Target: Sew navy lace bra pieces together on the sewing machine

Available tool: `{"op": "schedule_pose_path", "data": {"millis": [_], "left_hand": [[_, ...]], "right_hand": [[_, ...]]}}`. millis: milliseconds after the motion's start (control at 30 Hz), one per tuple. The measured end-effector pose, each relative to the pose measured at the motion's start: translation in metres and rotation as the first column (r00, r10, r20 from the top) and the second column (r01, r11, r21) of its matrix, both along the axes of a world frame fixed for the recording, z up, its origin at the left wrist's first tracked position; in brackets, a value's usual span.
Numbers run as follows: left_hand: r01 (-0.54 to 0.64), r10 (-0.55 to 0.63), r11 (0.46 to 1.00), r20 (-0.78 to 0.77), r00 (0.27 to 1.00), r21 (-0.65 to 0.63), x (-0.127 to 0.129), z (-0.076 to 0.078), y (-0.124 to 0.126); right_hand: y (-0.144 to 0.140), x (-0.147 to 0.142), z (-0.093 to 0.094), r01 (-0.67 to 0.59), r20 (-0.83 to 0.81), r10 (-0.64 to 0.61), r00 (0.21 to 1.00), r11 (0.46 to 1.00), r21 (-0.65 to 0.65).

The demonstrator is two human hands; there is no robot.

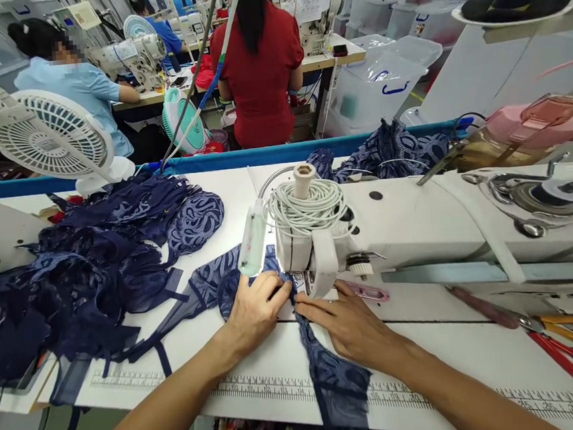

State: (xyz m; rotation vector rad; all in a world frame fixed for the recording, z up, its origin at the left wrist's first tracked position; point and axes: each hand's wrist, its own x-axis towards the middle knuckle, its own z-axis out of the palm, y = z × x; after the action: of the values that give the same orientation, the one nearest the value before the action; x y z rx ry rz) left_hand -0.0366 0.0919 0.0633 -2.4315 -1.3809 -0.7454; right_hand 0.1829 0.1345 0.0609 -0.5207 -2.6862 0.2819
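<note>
A navy lace garment piece lies on the white table and runs up under the needle of a white sewing machine. My left hand presses flat on the lace just left of the needle, fingers together. My right hand rests on the lace strip just right of it, fingertips pointing at the presser foot. The needle itself is hidden behind the machine head and a coil of white cord.
A heap of navy lace pieces fills the table's left side. A white fan stands at the back left. Red-handled scissors lie at the right. Pink thread snips sit by the machine. Other people sew at tables beyond.
</note>
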Motion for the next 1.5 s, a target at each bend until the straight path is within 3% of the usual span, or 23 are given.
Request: {"op": "schedule_pose_path", "data": {"millis": [167, 267, 533, 967, 1167, 1400, 1500], "left_hand": [[-0.072, 0.073, 0.997, -0.011, 0.997, 0.014, 0.007, 0.004, -0.01], [-0.055, 0.054, 0.998, -0.049, 0.997, -0.006, 0.007, 0.005, -0.012], [0.0, 0.002, 0.999, 0.052, 0.999, -0.035, 0.001, 0.0, -0.01], [-0.035, 0.035, 0.998, -0.008, 0.999, -0.061, 0.004, -0.003, -0.011], [-0.066, 0.058, 0.993, -0.08, 0.995, -0.097, 0.005, -0.004, -0.004], [-0.169, 0.168, 0.983, -0.024, 0.985, -0.074, -0.007, 0.014, -0.018], [-0.13, 0.135, 0.984, 0.035, 0.99, -0.124, -0.012, 0.019, -0.022]], "right_hand": [[-0.007, -0.003, 0.006, 0.017, 0.092, -0.02, 0.996, 0.999, 0.035], [-0.012, -0.004, 0.009, 0.029, 0.105, -0.034, 0.994, 0.998, 0.055], [-0.016, -0.003, 0.009, 0.018, 0.043, -0.018, 0.999, 1.0, 0.015], [-0.015, 0.0, 0.005, 0.004, 0.015, -0.004, 1.0, 1.0, 0.005], [-0.009, 0.0, 0.004, 0.018, 0.089, -0.021, 0.996, 0.999, 0.04], [-0.011, 0.002, 0.004, -0.007, 0.077, 0.004, 0.997, 0.999, 0.047], [-0.012, 0.002, 0.004, -0.021, 0.069, 0.018, 0.997, 0.999, 0.043]]}}
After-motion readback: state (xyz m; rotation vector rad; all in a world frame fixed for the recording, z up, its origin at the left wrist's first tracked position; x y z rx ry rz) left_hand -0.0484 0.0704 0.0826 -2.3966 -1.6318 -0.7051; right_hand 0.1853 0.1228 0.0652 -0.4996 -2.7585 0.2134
